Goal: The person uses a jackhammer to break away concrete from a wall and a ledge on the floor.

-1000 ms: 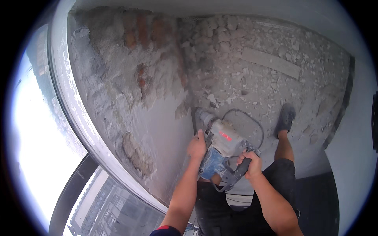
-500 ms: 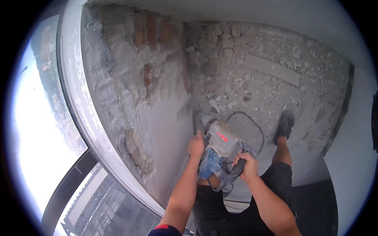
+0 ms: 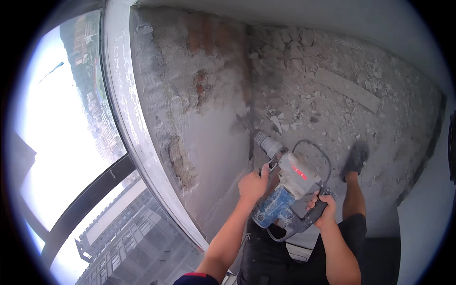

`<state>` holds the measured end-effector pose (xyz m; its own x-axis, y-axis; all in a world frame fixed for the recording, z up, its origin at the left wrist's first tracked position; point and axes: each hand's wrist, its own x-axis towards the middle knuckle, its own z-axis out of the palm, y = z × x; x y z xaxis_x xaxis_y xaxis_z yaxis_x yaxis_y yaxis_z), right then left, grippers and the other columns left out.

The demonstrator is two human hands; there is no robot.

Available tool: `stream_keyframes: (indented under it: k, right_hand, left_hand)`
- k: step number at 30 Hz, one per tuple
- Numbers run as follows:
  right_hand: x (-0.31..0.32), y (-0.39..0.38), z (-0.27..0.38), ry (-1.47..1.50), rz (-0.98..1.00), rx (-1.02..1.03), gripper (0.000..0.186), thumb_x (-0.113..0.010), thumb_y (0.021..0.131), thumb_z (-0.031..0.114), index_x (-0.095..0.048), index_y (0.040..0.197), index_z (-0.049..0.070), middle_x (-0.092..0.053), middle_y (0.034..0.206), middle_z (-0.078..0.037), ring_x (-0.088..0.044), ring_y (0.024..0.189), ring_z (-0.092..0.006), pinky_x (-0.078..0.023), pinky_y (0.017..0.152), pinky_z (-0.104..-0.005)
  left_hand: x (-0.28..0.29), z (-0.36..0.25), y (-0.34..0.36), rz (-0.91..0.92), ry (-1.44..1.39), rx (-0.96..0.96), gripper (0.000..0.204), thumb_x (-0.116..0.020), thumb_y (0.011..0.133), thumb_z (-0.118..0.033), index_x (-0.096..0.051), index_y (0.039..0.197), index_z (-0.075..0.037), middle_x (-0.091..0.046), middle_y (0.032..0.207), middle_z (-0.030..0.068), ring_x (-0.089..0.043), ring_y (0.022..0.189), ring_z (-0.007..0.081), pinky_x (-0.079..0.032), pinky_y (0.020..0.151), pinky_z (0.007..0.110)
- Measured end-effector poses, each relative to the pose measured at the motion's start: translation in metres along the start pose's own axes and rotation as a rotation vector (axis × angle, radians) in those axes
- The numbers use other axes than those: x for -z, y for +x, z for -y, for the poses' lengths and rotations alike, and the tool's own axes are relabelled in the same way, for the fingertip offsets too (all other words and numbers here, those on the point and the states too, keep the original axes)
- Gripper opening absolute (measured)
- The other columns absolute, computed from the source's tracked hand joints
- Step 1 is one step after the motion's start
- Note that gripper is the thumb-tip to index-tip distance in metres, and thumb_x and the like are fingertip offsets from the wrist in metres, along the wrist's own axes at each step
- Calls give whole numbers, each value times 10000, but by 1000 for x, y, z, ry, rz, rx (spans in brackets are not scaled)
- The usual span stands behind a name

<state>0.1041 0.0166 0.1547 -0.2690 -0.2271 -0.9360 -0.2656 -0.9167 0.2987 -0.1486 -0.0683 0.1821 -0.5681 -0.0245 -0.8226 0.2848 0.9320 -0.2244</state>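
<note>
A dusty grey and blue demolition hammer [image 3: 297, 172] is held across my lap, its nose pointing up and left at the wall. Its chisel tip meets the lower part of the plastered wall [image 3: 216, 137], close to the corner with the floor. My left hand [image 3: 253, 184] grips the side handle just behind the nose, thumb upward. Around the rear handle my right hand [image 3: 325, 210] is closed. The hammer's black cord [image 3: 317, 144] loops up over the floor beside the body.
Broken plaster rubble [image 3: 304, 45] covers the far floor, with a flat pale board [image 3: 348, 89] lying on it. My shod foot [image 3: 356, 159] rests at the right. A window frame [image 3: 135, 123] runs along the left, with buildings outside. Exposed brick [image 3: 202, 85] shows in the wall.
The hammer has swung so its nose and chisel now show more against the wall. Both hands moved right and slightly down in view with it. The whole view has shifted.
</note>
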Motion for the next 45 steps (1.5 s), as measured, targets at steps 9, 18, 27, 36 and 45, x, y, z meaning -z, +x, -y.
stream_keyframes:
  k: [9, 18, 27, 36, 45]
  right_hand:
    - [-6, -13, 20, -36, 37, -133, 219, -580, 735, 216, -560, 917, 96, -529, 721, -46, -521, 630, -224, -469, 642, -432]
    - [-22, -5, 36, -62, 64, -156, 142, -567, 747, 210, -548, 849, 114, -505, 713, -19, -511, 635, -211, -468, 661, -438]
    - [-26, -4, 27, -65, 51, -122, 159, -565, 744, 207, -536, 866, 108, -501, 713, -25, -510, 636, -213, -466, 661, -432]
    - [-13, -3, -2, 32, 59, -152, 163, -573, 729, 207, -545, 863, 119, -511, 724, -26, -509, 649, -215, -461, 670, -425]
    - [-17, 2, -6, 0, 20, -123, 162, -571, 734, 210, -554, 870, 124, -511, 722, -21, -517, 648, -215, -462, 677, -430]
  left_hand:
    - [24, 0, -38, -29, 50, -51, 695, -414, 956, -640, -647, 897, 13, -690, 819, 277, -678, 832, 465, -531, 775, 521]
    - [28, -3, -24, 12, 8, -44, 725, -391, 963, -647, -647, 898, 28, -676, 806, 281, -664, 847, 464, -508, 788, 522]
    - [23, 6, -10, 36, 32, -55, 713, -376, 969, -633, -663, 933, 18, -692, 826, 273, -681, 833, 458, -533, 783, 525]
    - [34, 13, -13, 18, 81, -134, 712, -378, 970, -631, -664, 917, 19, -688, 815, 273, -685, 818, 442, -535, 770, 515]
    - [39, 11, -6, 25, 76, -102, 726, -380, 964, -636, -689, 899, 18, -684, 810, 277, -678, 841, 449, -530, 777, 514]
